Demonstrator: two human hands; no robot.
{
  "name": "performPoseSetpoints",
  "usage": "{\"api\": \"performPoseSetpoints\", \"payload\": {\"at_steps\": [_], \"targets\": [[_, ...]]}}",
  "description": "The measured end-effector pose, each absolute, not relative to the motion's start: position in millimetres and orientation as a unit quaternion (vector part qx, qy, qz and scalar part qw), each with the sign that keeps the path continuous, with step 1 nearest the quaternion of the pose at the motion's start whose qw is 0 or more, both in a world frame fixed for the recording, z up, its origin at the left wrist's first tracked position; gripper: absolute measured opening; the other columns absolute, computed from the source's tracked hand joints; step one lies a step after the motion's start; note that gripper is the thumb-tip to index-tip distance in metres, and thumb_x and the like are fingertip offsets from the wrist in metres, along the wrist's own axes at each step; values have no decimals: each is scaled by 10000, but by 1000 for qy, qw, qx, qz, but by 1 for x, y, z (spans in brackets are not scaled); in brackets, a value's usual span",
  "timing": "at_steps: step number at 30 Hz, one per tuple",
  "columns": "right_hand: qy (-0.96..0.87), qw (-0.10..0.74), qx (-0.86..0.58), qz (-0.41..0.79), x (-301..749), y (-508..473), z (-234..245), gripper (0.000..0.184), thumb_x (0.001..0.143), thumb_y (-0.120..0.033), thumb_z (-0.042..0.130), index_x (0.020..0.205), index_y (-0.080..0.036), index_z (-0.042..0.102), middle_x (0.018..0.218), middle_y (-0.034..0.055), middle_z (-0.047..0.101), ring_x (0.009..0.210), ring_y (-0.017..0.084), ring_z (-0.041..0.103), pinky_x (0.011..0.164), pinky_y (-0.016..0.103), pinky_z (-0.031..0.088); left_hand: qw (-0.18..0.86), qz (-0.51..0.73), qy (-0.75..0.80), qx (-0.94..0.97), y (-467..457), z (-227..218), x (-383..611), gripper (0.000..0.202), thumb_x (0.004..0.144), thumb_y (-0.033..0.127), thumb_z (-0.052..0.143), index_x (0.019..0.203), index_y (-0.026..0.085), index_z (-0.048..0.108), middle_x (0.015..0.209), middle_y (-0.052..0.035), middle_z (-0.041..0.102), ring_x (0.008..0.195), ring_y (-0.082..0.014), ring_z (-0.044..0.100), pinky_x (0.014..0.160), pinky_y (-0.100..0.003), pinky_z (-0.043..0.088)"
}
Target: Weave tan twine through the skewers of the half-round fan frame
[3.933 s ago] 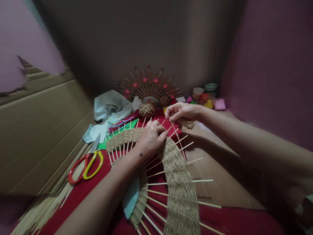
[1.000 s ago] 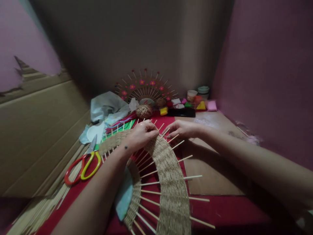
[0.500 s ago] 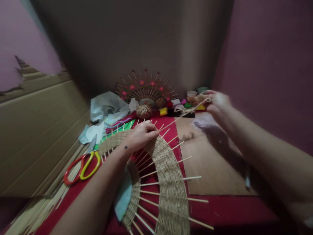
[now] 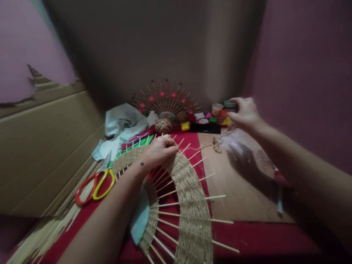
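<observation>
My left hand (image 4: pixel 165 148) is closed on the upper band of a half-round woven fan (image 4: pixel 192 190), with thumb and fingers pinching its outer edge. Thin wooden sticks stick out past the twine weave, and a pale blue-green piece (image 4: pixel 140 218) forms the inner centre. From beside that hand a loose strand of twine (image 4: pixel 217 144) runs right onto the cardboard, partly tangled. My right hand (image 4: pixel 246 112) is raised at the back right, thumb and fingers apart, with no twine visible between them. Some more twine lies just below it, blurred.
Red-and-yellow-handled scissors (image 4: pixel 96 183) lie left of the fan, beside long thin sticks (image 4: pixel 52 231). Behind stand a twine ball (image 4: pixel 164 125), a flowered fan (image 4: pixel 162 96), small coloured blocks and a cup (image 4: pixel 217 109). A cardboard sheet (image 4: pixel 244 194) covers the right side.
The twine was stretched taut up to my right hand; now it lies slack on the cardboard, released. My right hand stays raised with fingers spread. My left hand keeps its hold on the fan.
</observation>
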State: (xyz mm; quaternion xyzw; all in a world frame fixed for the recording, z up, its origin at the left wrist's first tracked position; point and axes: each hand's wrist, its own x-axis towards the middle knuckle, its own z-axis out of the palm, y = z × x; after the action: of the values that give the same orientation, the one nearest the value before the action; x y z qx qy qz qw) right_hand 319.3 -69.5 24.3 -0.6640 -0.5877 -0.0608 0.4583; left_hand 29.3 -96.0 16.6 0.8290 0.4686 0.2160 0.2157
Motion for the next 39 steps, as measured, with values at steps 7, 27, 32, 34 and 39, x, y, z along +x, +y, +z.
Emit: {"api": "performPoseSetpoints", "payload": {"at_steps": [7,27,32,34,39], "targets": [[-633,489,-507,320,258,-135,34,147,699,-240,612,820,-182,670,767,57,651,641,154,588,593,303,491,194,242,467,828,-86,27,23,189,684,280,512,652,152,647,688,-16,552,629,-127,506,555,-247,393],[-714,487,-503,-29,221,-197,-16,357,747,-193,532,1100,-215,483,1091,121,479,1041,282,465,869,503,420,-108,521,493,688,-80,56,23,179,772,243,495,692,174,640,780,-46,533,844,-185,485,818,-332,396],[-629,574,-523,37,225,-178,-23,378,734,-214,548,1096,-186,446,1081,114,476,990,249,496,791,437,476,-138,491,510,693,-82,59,12,199,764,275,509,706,177,672,773,-58,552,850,-214,459,818,-356,378],[-643,574,-506,35,223,-171,-25,417,711,-176,545,1117,-183,451,1140,118,446,1056,248,467,844,435,458,-141,480,516,695,-81,59,9,208,761,278,507,713,179,684,774,-61,559,837,-218,460,804,-359,380],[-641,570,-513,23,227,-156,-21,316,679,-156,535,994,-162,556,1165,140,418,1057,268,486,777,425,499,-129,452,522,712,-85,65,5,206,749,269,514,725,178,697,755,-60,570,825,-224,470,778,-366,387]]}}
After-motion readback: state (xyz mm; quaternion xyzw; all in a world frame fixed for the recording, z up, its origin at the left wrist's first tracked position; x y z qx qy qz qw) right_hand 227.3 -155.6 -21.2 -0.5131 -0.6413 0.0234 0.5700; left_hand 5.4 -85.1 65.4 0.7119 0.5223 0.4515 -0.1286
